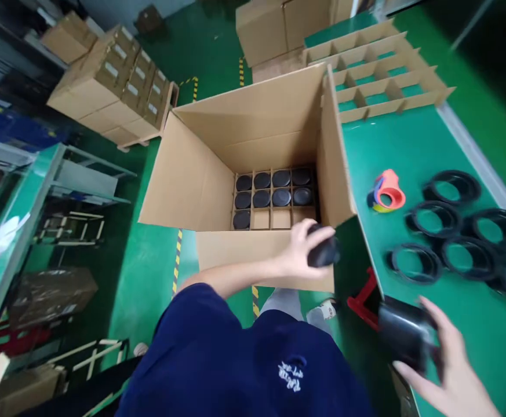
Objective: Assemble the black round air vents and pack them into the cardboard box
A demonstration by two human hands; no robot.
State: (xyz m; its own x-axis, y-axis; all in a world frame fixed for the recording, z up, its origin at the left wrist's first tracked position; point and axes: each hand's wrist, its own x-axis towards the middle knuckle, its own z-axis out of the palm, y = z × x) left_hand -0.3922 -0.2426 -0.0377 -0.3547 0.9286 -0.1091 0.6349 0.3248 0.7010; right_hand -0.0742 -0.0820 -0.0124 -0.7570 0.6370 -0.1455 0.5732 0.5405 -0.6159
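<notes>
My left hand point(298, 249) is over the near flap of an open cardboard box point(270, 121), fingers closed around a black round container point(326, 250). Inside the box, a cardboard divider point(271, 217) forms a grid, and black round-topped containers point(261, 198) sit in many of its cells. Bare cardboard shows in cells of the nearest row. Off to the lower right, my right hand point(450, 359) grips a second black cylindrical container point(403, 330), slightly blurred, at the edge of the green table point(409, 145).
Several black ring-shaped parts point(435, 219) lie on the table, near a small stack of coloured rings point(392, 191). A cardboard divider grid point(378, 75) rests at its far end. Stacked cartons point(113, 87) stand on a pallet at far left. A red stool point(363, 304) is under the table edge.
</notes>
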